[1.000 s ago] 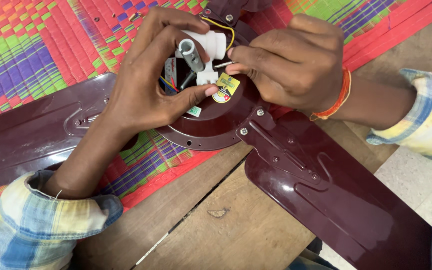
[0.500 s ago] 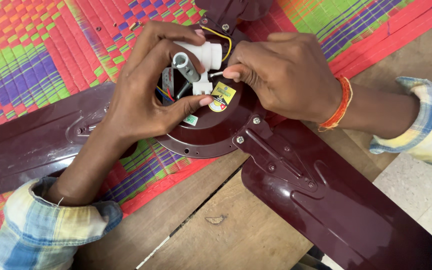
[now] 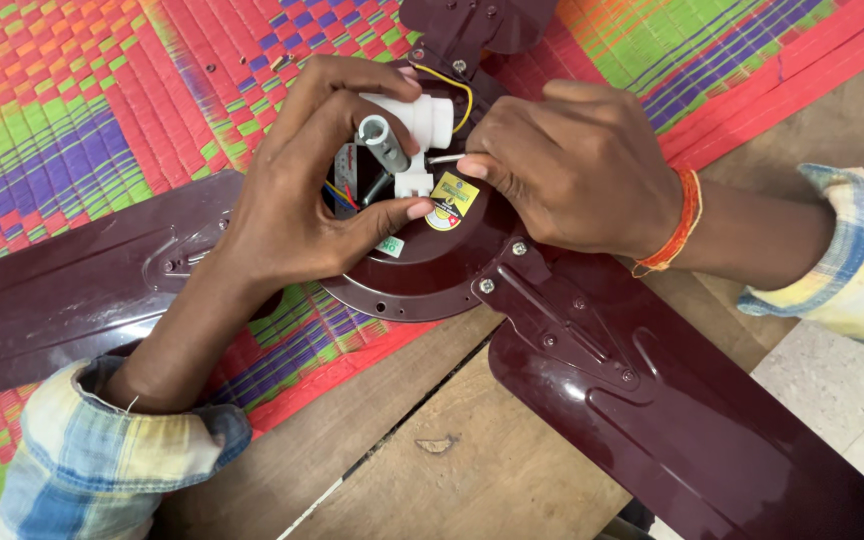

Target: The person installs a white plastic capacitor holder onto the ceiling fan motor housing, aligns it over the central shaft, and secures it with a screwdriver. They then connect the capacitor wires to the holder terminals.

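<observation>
A maroon ceiling fan lies flat, its round motor hub (image 3: 432, 275) in the middle. My left hand (image 3: 297, 190) curls around the hub's centre, fingertips on a white cylindrical capacitor (image 3: 414, 118) and thumb against a small white connector block (image 3: 414, 184). A grey metal shaft (image 3: 382, 142) stands up between them, with coloured wires beside it. My right hand (image 3: 572, 170) pinches a thin metal tool (image 3: 444, 158) whose tip meets the white block. A yellow wire arcs over the capacitor.
Fan blades (image 3: 652, 400) reach out to the lower right, the left (image 3: 82, 280) and the top. A bright woven mat (image 3: 72, 110) lies under the fan, on wooden planks (image 3: 452, 470). An orange thread band circles my right wrist.
The view has shifted slightly; both hands stay on the hub's centre, and the right hand's tool tip has come closer to the white block.
</observation>
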